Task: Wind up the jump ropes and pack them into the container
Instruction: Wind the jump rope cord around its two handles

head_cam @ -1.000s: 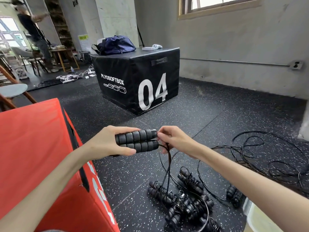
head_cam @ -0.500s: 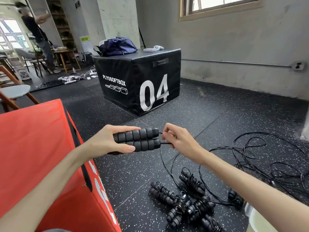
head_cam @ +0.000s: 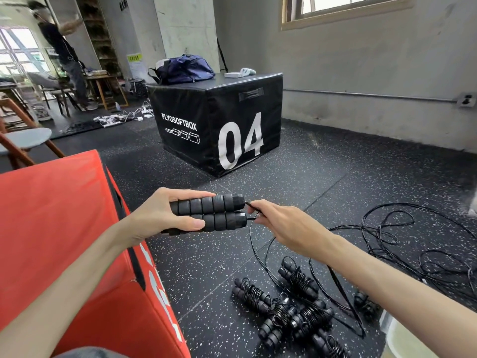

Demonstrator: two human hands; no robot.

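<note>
Head view. Left hand wraps its fingers and thumb around two black foam handles held side by side and level, their cord ends pointing right. Right hand pinches the black cord just beside the handle ends, fingers curled on it. From the pinch the cord drops in a loose loop toward the speckled black floor.

Below the hands, a cluster of wound jump ropes lies on the floor, each a pair of handles with cord coiled around the middle; several touch or overlap one another. To the right of the cluster, a tangle of loose cord spreads across the floor, with one further handle lying near the right forearm. At the lower right edge, part of a pale container shows, just beside the wound ropes; its inside cannot be made out.

A red padded box fills the lower left, beneath the left forearm. Farther back stands a black box marked "PLYOSOFTBOX" and "04", bearing a dark blue bag and small white items on its top. At far left, a person stands beside a wooden desk, with white cables strewn on the floor nearby and a wooden chair at the left edge.
</note>
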